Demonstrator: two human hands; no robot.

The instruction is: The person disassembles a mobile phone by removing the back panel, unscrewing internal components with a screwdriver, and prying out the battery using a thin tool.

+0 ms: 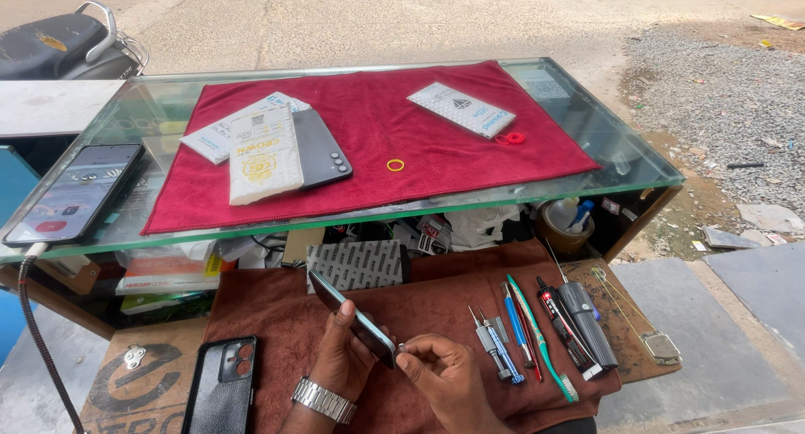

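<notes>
Glass counter (pixel 620 161): carries a red cloth (pixel 436 140).
Red cloth: white packets (pixel 461 109), dark phone (pixel 320 147), yellow ring (pixel 395 165).
Counter's left edge: lit phone (pixel 74 192).
Lower maroon cloth (pixel 470 275): screwdrivers (pixel 495 343), toothbrush (pixel 543 340), glue tube (pixel 567 327).
Its left edge: black phone case (pixel 222 385).

Glossy dark glass and smooth metal-looking edge on the phone (pixel 352 321) held edgewise in the left hand (pixel 342 358); polished steel links on the wristwatch (pixel 324 400); something tiny and shiny pinched in the right hand (pixel 444 375), material not clear; soft matt maroon cloth (pixel 277 317) underneath; grained black leather-look phone case (pixel 222 386) with glossy lenses; smooth plastic handles and bare metal tips on the screwdrivers (pixel 495 350); plastic toothbrush (pixel 541 337); matt black glue tube (pixel 587 321); fuzzy red towel (pixel 436 149) over clear, reflective glass counter (pixel 620 145); matt printed paper packets (pixel 264 153); rough printed cardboard (pixel 126 384); coarse gravel (pixel 721 90).
</notes>
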